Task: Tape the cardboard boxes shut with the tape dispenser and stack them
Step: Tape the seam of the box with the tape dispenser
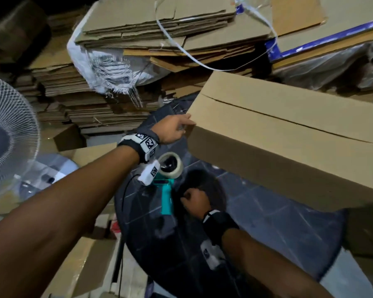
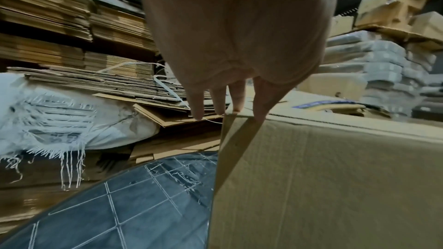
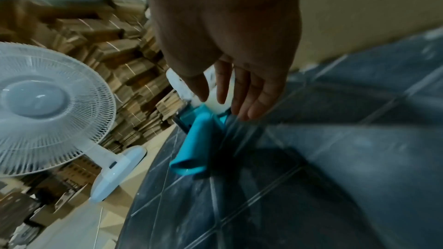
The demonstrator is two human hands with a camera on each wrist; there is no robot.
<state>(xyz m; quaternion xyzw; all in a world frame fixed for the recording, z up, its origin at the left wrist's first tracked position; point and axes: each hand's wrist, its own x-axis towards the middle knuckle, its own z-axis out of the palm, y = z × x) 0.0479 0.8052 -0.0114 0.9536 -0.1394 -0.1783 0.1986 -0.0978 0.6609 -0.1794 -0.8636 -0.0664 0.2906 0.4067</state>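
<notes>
Left hand: the left hand reaches forward with straight fingers; the fingertips rest on the near top corner of the cardboard box, curled round nothing.
Right hand: the right hand hovers low over the table, fingers loosely spread and holding nothing in the wrist view; the head view shows them more bent.
Box: lies on the table to the right of both hands, its top flaps meeting along a seam with no tape visible on it. Its left vertical edge drops straight down from the left fingertips.
Tape dispenser: the tape dispenser lies on the table just left of the right hand, teal handle toward the person, tape roll beneath the left wrist. Whether the right fingers touch it cannot be told.
Table edge: the curved rim runs left of the dispenser, close to it.
Open room: bare tabletop lies between the right hand and the box's near side.
Beyond the left hand: stacks of flattened cardboard.
Left of the table: a white fan.
</notes>
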